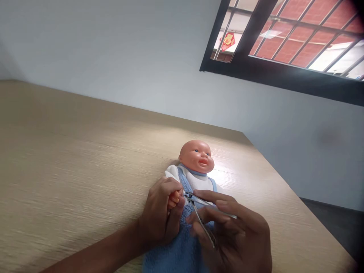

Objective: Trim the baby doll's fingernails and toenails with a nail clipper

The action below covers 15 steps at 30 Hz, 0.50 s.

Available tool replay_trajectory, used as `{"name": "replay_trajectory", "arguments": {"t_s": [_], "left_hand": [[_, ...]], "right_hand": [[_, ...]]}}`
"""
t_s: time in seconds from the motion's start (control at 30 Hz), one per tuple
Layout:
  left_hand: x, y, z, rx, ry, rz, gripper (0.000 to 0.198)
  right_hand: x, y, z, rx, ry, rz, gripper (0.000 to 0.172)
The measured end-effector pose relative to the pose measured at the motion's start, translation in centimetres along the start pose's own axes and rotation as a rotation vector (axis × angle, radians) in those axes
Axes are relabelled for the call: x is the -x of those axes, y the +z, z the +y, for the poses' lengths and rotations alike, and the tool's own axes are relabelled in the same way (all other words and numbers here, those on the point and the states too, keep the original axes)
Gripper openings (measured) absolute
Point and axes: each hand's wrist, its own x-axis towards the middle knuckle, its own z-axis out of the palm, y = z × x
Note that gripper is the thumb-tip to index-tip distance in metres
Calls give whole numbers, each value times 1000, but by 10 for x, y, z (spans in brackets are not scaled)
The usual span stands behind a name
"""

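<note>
A baby doll with a bald head lies face up on the table, dressed in a white top and fuzzy blue overalls. My left hand is closed around the doll's hand, whose small orange-pink fingers show between my thumb and fingers. Over the doll's chest, my right hand grips a metal nail clipper, its lever spread away from its body. The clipper's jaw end points left and sits close to the doll's fingers; whether it touches them I cannot tell.
The light wood-grain table has its right edge running diagonally beyond my right hand. Behind it rises a pale wall with a dark-framed, barred window at upper right. Dark floor shows past the table's right edge.
</note>
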Motion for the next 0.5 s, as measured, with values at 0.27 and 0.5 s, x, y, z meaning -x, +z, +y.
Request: {"name": "replay_trajectory", "arguments": {"t_s": [0.27,0.5], "left_hand": [[10,2,-9,107,-29,-9,17],[8,0,-8,113,-29,-26,18]], "right_hand": [[12,15,12,67,-73,74,37],[0,0,4,168,-83,-89,45]]}}
